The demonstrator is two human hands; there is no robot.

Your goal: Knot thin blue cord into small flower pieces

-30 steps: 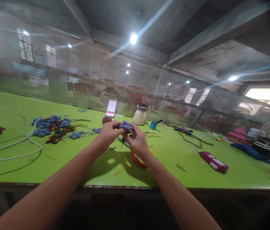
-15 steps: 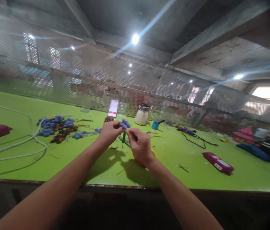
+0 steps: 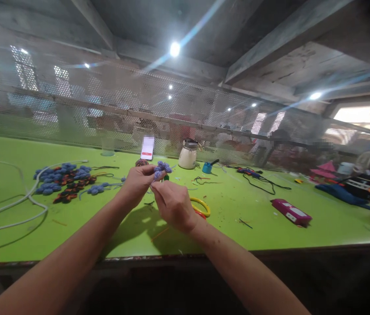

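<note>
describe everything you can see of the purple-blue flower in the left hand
The flower is small and purple-blue, with puffy, rounded lobes like petals; it looks made of soft yarn, perhaps crocheted. It is held up off the green table, pinched on its left side by the left hand. The right hand is just below it, fingertips close to its lower edge; whether they touch it is unclear. Part of it is covered by fingers, so its full shape and petal count cannot be told.

I find the violet-blue, flower-shaped yarn piece in my left grip matt and rough-textured. Flat green worktop: smooth, slight sheen. Maroon oblong box: plastic-looking, smooth. Grey perforated screen: apparently metal.
</note>
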